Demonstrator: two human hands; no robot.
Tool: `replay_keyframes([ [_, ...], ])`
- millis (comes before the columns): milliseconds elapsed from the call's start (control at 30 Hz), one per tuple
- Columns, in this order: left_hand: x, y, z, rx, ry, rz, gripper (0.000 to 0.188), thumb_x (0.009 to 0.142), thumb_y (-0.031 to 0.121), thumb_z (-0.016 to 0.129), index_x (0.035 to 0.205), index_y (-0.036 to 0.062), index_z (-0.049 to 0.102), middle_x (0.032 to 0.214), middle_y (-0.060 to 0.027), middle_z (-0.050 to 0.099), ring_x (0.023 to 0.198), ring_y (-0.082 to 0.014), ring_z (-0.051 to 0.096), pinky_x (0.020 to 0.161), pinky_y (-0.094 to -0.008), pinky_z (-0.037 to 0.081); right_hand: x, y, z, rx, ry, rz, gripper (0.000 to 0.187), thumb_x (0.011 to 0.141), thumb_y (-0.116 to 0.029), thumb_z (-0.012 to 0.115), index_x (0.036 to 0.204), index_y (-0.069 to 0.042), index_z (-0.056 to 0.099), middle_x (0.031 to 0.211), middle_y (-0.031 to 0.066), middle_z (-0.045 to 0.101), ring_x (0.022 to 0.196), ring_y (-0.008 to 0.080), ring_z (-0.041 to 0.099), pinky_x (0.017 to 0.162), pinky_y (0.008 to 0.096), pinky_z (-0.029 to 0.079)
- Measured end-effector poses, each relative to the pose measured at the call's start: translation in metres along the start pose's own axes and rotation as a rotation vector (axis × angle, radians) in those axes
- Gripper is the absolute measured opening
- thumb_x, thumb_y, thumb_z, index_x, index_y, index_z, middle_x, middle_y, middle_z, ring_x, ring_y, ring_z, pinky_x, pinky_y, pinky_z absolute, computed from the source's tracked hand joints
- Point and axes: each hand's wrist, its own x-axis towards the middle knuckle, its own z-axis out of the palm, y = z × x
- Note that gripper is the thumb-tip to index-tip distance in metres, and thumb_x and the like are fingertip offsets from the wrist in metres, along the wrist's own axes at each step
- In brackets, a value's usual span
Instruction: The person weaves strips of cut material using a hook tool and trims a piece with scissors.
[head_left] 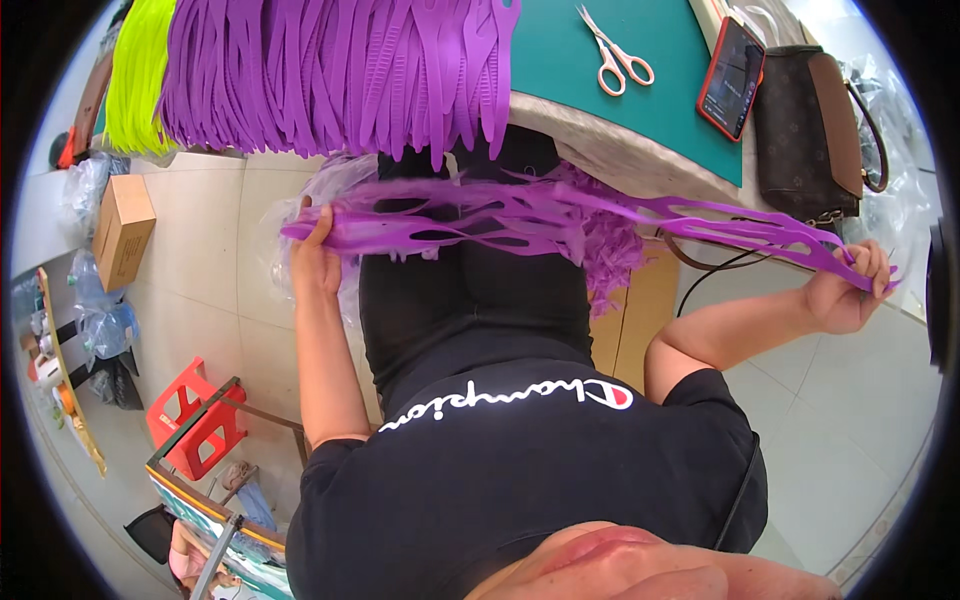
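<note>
Across my lap stretch purple rubbery straps with long slots (500, 235), partly smeared by motion. My left hand (316, 258) is closed round their left end, thumb on top. Far to the right, my right hand (850, 290) grips thin purple slotted strips (740, 222) drawn out from the middle of the straps. A heap of purple scraps (625, 262) lies behind them by the table's edge. Many more ridged purple straps (340, 75) hang side by side over the table edge, beside a bundle of lime-yellow ones (138, 80).
On the green table mat (560, 60) lie scissors (614, 55) and a red-cased phone (731, 78), with a brown handbag (808, 140) at the right. Leftward on the floor are a cardboard box (124, 230) and a red stool (198, 420). Another person (190, 555) sits at the lower left.
</note>
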Motion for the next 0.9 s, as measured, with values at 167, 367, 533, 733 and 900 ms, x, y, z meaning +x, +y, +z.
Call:
replay_keyframes([
  [167, -0.068, 0.007, 0.078, 0.178, -0.330, -0.079, 0.085, 0.082, -0.004, 0.070, 0.151, 0.0049, 0.021, 0.122, -0.0134, 0.056, 0.111, -0.0243, 0.059, 0.100, -0.0385, 0.046, -0.044, 0.100, -0.001, -0.516, -0.207, 0.514, 0.023, 0.094, -0.021, 0.059, 0.083, -0.011, 0.041, 0.064, -0.0042, 0.039, 0.062, 0.0100, 0.032, 0.053, 0.0270, 0.023],
  [367, -0.116, 0.002, 0.148, 0.220, -0.530, 0.081, 0.088, 0.079, -0.003, 0.075, 0.150, 0.0050, 0.024, 0.110, -0.0054, 0.063, 0.104, -0.0152, 0.062, 0.094, -0.0315, 0.048, -0.128, 0.201, -0.014, -0.645, -0.319, 0.924, 0.060, 0.098, -0.062, 0.025, 0.063, -0.014, 0.031, 0.048, -0.0015, 0.030, 0.044, 0.0122, 0.026, 0.044, 0.0290, 0.022],
  [533, -0.121, 0.000, 0.159, 0.209, -0.583, 0.123, 0.085, 0.081, 0.001, 0.075, 0.150, 0.0048, 0.024, 0.111, -0.0054, 0.064, 0.104, -0.0144, 0.062, 0.093, -0.0304, 0.048, -0.138, 0.215, -0.011, -0.662, -0.210, 1.043, 0.060, 0.100, -0.059, 0.020, 0.061, -0.015, 0.029, 0.048, -0.0005, 0.030, 0.045, 0.0111, 0.023, 0.045, 0.0286, 0.021],
  [733, -0.122, 0.001, 0.162, 0.220, -0.597, 0.137, 0.084, 0.082, 0.000, 0.074, 0.150, 0.0044, 0.024, 0.110, -0.0059, 0.064, 0.104, -0.0146, 0.062, 0.094, -0.0305, 0.048, -0.136, 0.217, -0.011, -0.712, -0.155, 1.066, 0.060, 0.101, -0.057, 0.021, 0.061, -0.014, 0.029, 0.050, -0.0012, 0.030, 0.048, 0.0101, 0.024, 0.046, 0.0280, 0.019],
  [900, -0.122, 0.000, 0.163, 0.326, -0.579, 0.302, 0.085, 0.081, 0.003, 0.075, 0.149, 0.0025, 0.025, 0.110, -0.0057, 0.064, 0.103, -0.0148, 0.062, 0.095, -0.0310, 0.047, -0.137, 0.216, -0.009, -0.908, -0.228, 1.027, 0.059, 0.104, -0.047, 0.033, 0.064, -0.005, 0.042, 0.061, -0.0006, 0.037, 0.055, 0.0131, 0.038, 0.052, 0.0283, 0.033],
])
